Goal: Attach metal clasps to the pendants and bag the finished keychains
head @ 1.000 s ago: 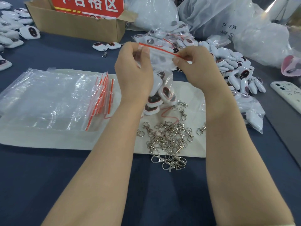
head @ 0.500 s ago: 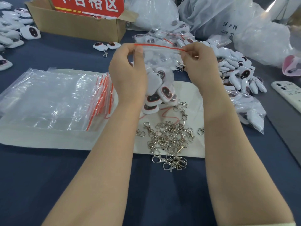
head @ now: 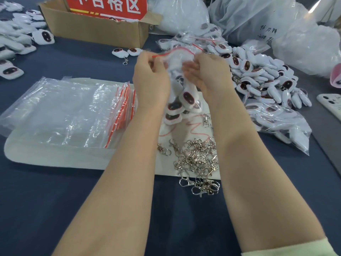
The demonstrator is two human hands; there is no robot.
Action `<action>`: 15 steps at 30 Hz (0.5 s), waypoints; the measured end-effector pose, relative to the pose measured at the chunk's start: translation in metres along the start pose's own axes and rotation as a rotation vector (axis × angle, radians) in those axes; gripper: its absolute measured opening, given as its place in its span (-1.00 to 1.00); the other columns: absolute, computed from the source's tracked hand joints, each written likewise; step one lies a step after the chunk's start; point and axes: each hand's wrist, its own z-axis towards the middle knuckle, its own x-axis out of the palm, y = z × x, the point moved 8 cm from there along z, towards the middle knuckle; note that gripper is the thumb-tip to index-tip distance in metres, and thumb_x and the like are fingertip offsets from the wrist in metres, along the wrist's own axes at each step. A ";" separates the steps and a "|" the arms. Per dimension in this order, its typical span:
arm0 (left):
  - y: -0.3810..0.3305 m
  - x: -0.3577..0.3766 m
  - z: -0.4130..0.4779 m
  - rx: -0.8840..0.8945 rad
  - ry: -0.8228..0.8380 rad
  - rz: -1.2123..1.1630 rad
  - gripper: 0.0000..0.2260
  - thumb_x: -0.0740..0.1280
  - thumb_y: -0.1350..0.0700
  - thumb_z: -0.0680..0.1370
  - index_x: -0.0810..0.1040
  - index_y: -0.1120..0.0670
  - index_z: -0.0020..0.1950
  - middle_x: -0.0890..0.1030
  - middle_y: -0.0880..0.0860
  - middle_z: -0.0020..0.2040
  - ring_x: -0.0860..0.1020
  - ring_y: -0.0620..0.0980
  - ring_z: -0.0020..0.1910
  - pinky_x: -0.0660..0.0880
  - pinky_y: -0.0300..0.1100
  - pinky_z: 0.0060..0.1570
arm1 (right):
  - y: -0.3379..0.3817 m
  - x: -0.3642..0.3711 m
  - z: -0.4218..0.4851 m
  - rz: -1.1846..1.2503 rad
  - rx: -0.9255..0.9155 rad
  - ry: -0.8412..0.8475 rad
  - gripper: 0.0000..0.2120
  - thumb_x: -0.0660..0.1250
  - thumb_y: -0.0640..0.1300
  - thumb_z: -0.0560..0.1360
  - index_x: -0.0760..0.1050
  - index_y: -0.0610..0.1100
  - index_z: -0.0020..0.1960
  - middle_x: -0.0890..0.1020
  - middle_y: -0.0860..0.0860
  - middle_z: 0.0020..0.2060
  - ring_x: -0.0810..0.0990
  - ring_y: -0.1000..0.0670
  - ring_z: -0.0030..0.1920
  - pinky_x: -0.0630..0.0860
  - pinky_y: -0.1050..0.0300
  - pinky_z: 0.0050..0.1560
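A clear zip bag with a red seal strip hangs above the table, filled with several white keychains with dark oval faces. My left hand pinches the left end of the seal. My right hand grips the bag's top on the right, blurred. Under the bag lies a heap of silver metal clasps on a white mat. A stack of empty zip bags rests on the mat's left half.
A pile of finished keychains and filled bags sits right. A cardboard box with a red sign stands at the back. Loose pendants lie far left, two keychains by the box, a phone at the right edge.
My hands have come closer together along the red seal, and the top of the bag has bunched up between them. The filled bag hangs slightly lower.
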 end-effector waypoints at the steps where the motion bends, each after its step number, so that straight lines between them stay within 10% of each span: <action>1: -0.013 -0.003 -0.002 0.107 -0.028 -0.024 -0.86 0.15 0.24 0.62 0.45 0.11 -0.11 0.54 -0.07 -0.19 0.53 -0.12 -0.16 0.48 -0.18 0.01 | 0.010 0.007 0.000 0.035 -0.090 -0.001 -0.84 0.20 -0.30 0.57 0.41 -0.20 -0.18 0.65 -0.16 -0.22 0.63 -0.06 -0.21 0.58 0.14 -0.11; 5: -0.044 -0.011 0.000 0.343 -0.060 -0.062 -0.88 0.14 0.24 0.61 0.47 0.14 0.01 0.50 -0.11 -0.11 0.46 -0.31 -0.14 0.34 -0.45 -0.05 | 0.034 0.032 -0.004 0.154 -0.323 0.092 -0.90 0.23 -0.17 0.60 0.47 -0.11 -0.08 0.68 0.02 -0.09 0.62 0.11 -0.01 0.48 0.15 0.12; 9: 0.005 -0.019 0.015 -0.008 -0.085 0.130 -0.88 0.18 0.24 0.58 0.50 0.15 -0.03 0.55 0.21 0.05 0.48 0.07 -0.01 0.38 -0.21 0.03 | -0.011 0.039 0.001 -0.310 -0.170 0.147 -0.87 0.24 -0.21 0.57 0.50 -0.11 -0.15 0.53 0.03 -0.27 0.48 0.09 -0.26 0.43 0.19 -0.16; 15: 0.037 -0.011 0.003 -0.283 0.015 0.162 -0.84 0.20 0.24 0.51 0.57 0.19 -0.15 0.57 0.15 -0.19 0.53 0.05 -0.23 0.40 -0.07 -0.21 | -0.045 0.051 0.003 -0.856 -0.166 0.188 -0.80 0.21 -0.23 0.53 0.62 -0.18 -0.04 0.56 -0.12 -0.16 0.47 -0.07 -0.08 0.31 0.16 -0.16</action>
